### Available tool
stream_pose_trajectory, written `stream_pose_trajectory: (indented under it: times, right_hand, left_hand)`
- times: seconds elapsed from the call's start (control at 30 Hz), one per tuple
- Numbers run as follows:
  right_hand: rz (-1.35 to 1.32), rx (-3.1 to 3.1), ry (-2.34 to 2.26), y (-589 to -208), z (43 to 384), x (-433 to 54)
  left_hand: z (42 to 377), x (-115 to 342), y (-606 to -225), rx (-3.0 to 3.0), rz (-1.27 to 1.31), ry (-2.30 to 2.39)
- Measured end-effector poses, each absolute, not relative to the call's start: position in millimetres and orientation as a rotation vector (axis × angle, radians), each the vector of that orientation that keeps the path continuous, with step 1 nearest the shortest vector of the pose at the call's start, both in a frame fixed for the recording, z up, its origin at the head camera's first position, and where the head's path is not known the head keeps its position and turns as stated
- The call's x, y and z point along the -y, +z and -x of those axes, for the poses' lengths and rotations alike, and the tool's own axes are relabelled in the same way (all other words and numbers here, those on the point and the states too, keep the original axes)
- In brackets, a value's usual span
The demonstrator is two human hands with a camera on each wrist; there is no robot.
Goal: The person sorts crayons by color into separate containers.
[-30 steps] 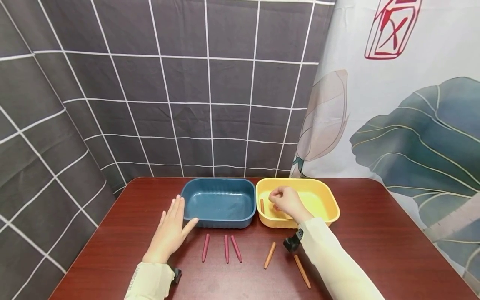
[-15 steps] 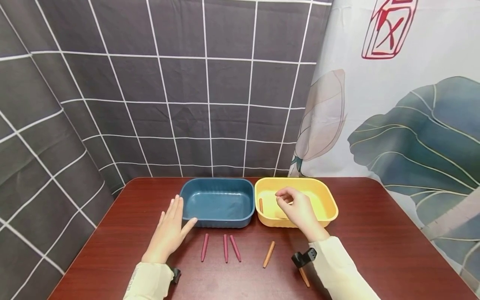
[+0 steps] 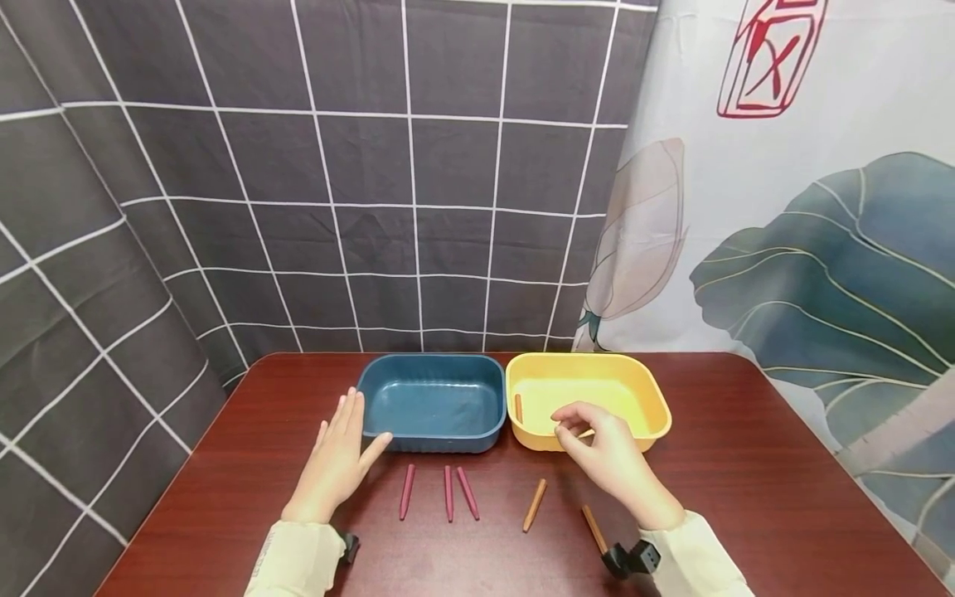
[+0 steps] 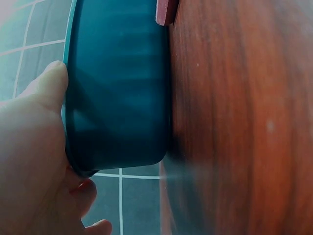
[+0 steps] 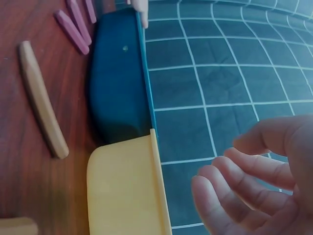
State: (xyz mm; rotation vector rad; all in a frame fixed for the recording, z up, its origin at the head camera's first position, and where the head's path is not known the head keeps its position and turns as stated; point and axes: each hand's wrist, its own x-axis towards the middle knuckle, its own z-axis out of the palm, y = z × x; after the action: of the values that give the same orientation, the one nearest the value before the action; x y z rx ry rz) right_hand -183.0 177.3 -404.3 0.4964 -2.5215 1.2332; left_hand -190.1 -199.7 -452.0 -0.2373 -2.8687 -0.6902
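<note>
My left hand (image 3: 332,464) lies with straight fingers against the near left corner of a blue plastic bin (image 3: 448,445); its thumb touches the rim in the left wrist view. Over the front of a yellow bin (image 3: 649,373) is my right hand (image 3: 608,452), fingers loosely bent and nothing between them. One orange crayon (image 3: 518,408) stands slanted at the left inside the yellow bin. On the table, an orange crayon (image 3: 535,505) lies in front of the bins and another orange crayon (image 3: 593,529) is partly hidden by the right wrist's camera.
Three pink crayons, the leftmost pink crayon (image 3: 406,492) among them, lie on the reddish-brown table (image 3: 224,506) before the blue bin. The two bins stand side by side near the far edge. A grey checked cloth (image 3: 373,249) hangs behind.
My right hand has drawn back toward me from inside the yellow bin, its fingers loosening apart. The left hand stays at the blue bin.
</note>
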Motion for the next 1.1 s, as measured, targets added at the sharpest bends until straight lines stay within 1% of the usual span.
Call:
stream_pose_trajectory:
  times: [0.23,0.43,0.6,0.9,1.0,1.1]
  right_hand:
    - [-0.64,2.561,1.203,-408,170,-187]
    - [-0.822,2.611,1.102,-416,166,-195]
    - [-0.883,2.735,1.091,-418,166,-197]
    - [-0.805,2.922,1.025,-421,163,-200]
    - [-0.735,2.969,1.005,-423,161,-202]
    - [-0.605,3.032,0.969,-425,158,-201]
  left_hand:
    - [190,199,-453,2.875,0.237,-0.701]
    - [190,198,-454,2.856,0.242,-0.689]
    - [191,201,-453,2.863,0.23,-0.699]
    - [192,201,-452,2.888,0.223,-0.719]
    - [192,201,-451,2.882,0.226,-0.728]
    - [191,200,-451,2.878,0.232,-0.735]
